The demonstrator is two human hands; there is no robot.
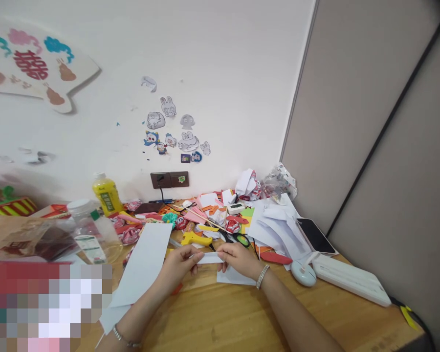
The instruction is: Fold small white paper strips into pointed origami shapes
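Note:
Between both hands a narrow strip of white paper (210, 258) is held level just above the wooden desk (220, 318). My left hand (179, 266) pinches its left end, and my right hand (240, 259) pinches the right end. Under my right hand lies a white paper piece (234, 276) flat on the desk. A long white sheet (143, 264) rests to the left, partly behind my left forearm. Just beyond my hands are a yellow glue gun (196, 238) and black-handled scissors (234, 237).
Paper scraps (209, 210) are heaped along the wall. At left stand a yellow bottle (107, 194) and a clear plastic jar (90, 230). On the right lie a mouse (303, 273), a white keyboard (352, 278) and a phone (316, 236). A blurred block covers the lower left corner.

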